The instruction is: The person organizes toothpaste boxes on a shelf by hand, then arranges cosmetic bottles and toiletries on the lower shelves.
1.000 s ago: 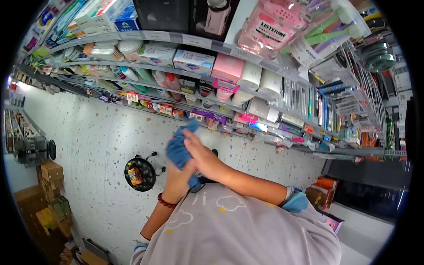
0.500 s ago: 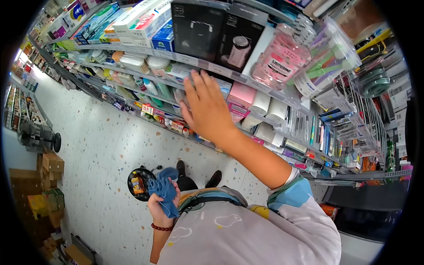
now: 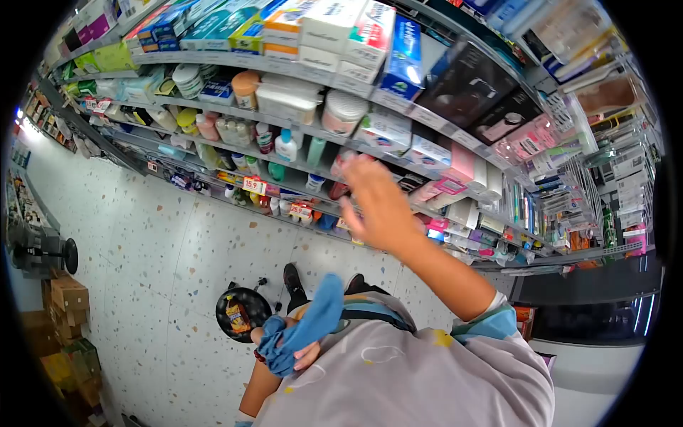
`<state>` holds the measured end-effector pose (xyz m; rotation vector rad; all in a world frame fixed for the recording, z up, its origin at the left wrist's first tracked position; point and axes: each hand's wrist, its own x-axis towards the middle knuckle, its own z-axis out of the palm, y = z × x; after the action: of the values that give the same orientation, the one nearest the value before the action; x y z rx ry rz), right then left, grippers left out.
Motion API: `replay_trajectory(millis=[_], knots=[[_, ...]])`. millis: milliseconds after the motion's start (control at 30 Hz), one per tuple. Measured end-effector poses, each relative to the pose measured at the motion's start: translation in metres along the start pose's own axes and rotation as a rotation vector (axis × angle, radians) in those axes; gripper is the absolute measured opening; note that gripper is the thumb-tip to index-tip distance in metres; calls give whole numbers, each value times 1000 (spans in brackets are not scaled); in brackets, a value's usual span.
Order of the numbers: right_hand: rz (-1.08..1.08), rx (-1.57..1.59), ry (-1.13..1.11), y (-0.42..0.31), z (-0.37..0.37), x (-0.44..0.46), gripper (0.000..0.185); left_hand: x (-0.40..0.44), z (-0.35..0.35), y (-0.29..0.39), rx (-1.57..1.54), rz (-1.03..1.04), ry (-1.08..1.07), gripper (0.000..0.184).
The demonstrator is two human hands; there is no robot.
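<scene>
A crumpled blue cloth hangs in my left hand, low in front of my torso, with the fingers wrapped round it. My right hand is raised before the store shelves, fingers apart and blurred at the tips, holding nothing that shows. It is nearest to the bottles and tubes of a middle shelf, beside a green tube and a white bottle with a blue cap. Whether the fingertips touch anything there, I cannot tell. Above it stand a white round tub and white boxes.
A round black stool carries a bottle with a yellow label. Toothpaste boxes and black boxes fill the top shelf. Cardboard boxes and a fan are at the left.
Both hands were together at the cloth; they parted, the right rising to the shelves and then moving slightly lower and right. My left hand still holds the cloth. The view has shifted along the shelves.
</scene>
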<state>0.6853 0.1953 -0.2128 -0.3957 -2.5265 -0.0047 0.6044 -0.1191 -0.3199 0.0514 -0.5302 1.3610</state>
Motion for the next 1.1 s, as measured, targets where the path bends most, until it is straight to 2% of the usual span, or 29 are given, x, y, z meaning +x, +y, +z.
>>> replay_trajectory(millis=[33,133,200,300,433,533,567,600,633,700,733,767,800,867,900,933,1000,1033,1100], knots=[[-56,80,-104,-14,20,1,58,-10,5,6,34,20,6,49],[21,69,-228,-19,118,-18,64,-30,10,25,70,35,26,49],[327,-52,-695,-18,163,-23,70,-42,14,40,70,29,34,50],[220,-199,-743,-6,188,-28,73,-52,21,51,85,35,46,51],[218,-237,-775,-5,198,-32,75,-60,25,61,112,38,67,52],[196,-238,-712,-11,197,-29,71,-61,27,69,164,69,112,54],[183,-139,-537,-13,195,-23,64,-59,30,72,204,99,159,54],[170,-39,-363,-17,189,-12,57,-56,38,76,301,137,292,75],[164,-41,-376,-19,183,-1,57,-53,43,81,290,147,290,75],[359,54,-211,-24,157,40,42,-43,51,98,495,163,514,98],[347,48,-230,-23,148,51,42,-33,52,111,717,140,554,110],[423,61,-264,-20,139,59,39,-16,67,126,773,64,590,94],[501,72,-298,-19,132,66,36,-5,62,140,971,102,608,74],[506,100,-286,-24,122,74,36,29,56,174,1591,93,609,44],[523,135,-255,-26,119,76,37,48,62,192,2010,33,581,41],[572,167,-274,-28,118,78,40,71,70,191,2118,126,772,44],[561,171,-262,-33,123,80,43,112,63,186,2185,233,1001,49],[572,181,-219,-36,126,82,46,127,51,189,2254,448,990,50],[632,185,-273,-40,135,91,51,136,37,197,2297,670,988,50]])
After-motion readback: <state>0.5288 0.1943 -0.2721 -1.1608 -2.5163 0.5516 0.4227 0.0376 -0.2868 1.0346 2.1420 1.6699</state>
